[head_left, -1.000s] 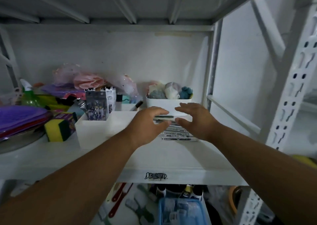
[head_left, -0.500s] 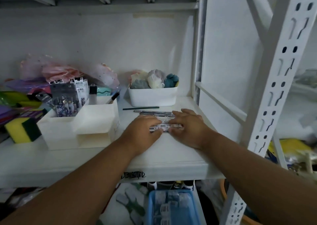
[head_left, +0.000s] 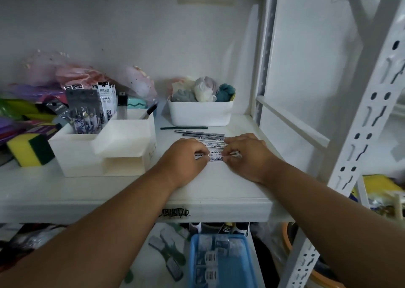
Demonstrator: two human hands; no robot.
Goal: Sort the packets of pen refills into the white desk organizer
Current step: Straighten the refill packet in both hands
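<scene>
The left hand and right hand cover both ends of the refill packets; the packet count cannot be determined. Fingertips are curled under and hidden. Packet print is too small to read. The white desk organizer conceals the lower parts of the upright packets. The frame edge cuts off the blue bin.

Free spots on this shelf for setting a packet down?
Bare shelf along the front edge, before the white desk organizer; also right of the right hand, toward the upright. Crowded: the left end around the yellow-green sponge, and the loose refill packets between the hands and the white bin.
</scene>
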